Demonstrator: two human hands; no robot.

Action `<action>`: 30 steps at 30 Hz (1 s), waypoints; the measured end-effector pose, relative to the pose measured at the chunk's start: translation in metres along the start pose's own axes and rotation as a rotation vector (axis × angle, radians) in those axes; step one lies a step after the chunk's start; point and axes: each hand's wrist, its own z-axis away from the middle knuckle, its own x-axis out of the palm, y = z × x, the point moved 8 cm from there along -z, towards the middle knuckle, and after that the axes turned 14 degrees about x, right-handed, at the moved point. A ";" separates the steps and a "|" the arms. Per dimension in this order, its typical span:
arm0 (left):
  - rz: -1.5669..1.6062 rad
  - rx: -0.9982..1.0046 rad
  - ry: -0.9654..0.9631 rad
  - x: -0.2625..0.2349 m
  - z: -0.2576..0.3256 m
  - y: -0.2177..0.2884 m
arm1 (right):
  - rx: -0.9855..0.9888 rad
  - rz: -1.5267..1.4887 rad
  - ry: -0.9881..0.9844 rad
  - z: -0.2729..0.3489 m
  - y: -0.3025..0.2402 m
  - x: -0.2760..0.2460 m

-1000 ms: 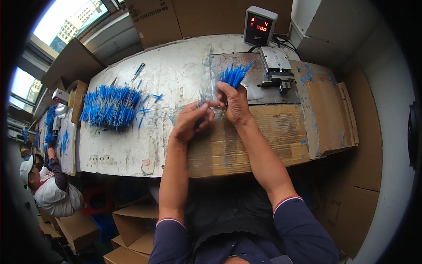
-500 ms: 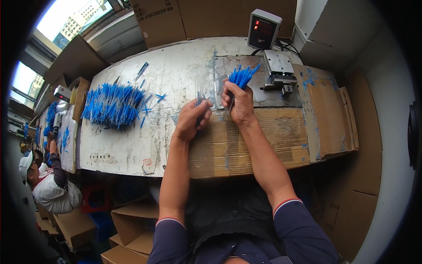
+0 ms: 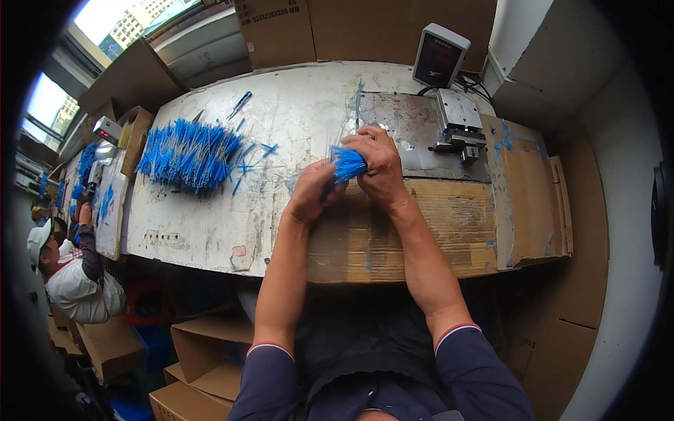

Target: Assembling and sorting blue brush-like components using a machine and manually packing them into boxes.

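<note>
Both my hands meet above the near edge of the metal plate. My right hand [image 3: 381, 167] is wrapped around a bundle of thin blue sticks with pale wire-like ends [image 3: 349, 164], the blue ends now pointing left. Curled against the bundle's left side is my left hand [image 3: 309, 192], partly blurred; a few thin wires stick up near its fingers, and darker blue pieces show in its grip. What lies inside the palms is hidden. Left of my hands, a large pile of the same blue sticks [image 3: 188, 156] rests on the white worktable [image 3: 203, 231].
Loose sticks and a blue pen-like tool [image 3: 240, 104] lie by the pile. At the right are a metal clamp-like fixture [image 3: 460, 123] on the metal plate [image 3: 400, 112], a display box [image 3: 441, 56] and cardboard [image 3: 435, 224]. Another person [image 3: 77, 281] works at far left.
My right hand has turned the bundle from pointing up and right to pointing left, bringing it against my left hand. The view has shifted slightly, and the display's red digits no longer show.
</note>
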 end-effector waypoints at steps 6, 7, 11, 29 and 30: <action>-0.029 0.125 0.135 -0.006 -0.004 0.015 | 0.234 -0.098 0.081 0.006 0.026 -0.003; -0.027 0.126 0.134 -0.003 -0.005 0.014 | 0.363 -0.223 0.087 0.009 0.040 -0.002; -0.177 0.121 0.032 0.008 -0.005 0.012 | 0.810 -0.783 0.002 0.022 0.073 0.014; -0.434 0.179 -0.077 0.026 -0.004 0.011 | 1.076 -1.117 -0.092 0.027 0.069 0.027; -0.312 0.151 -0.046 0.025 -0.003 0.011 | 1.049 -1.121 -0.080 0.026 0.069 0.025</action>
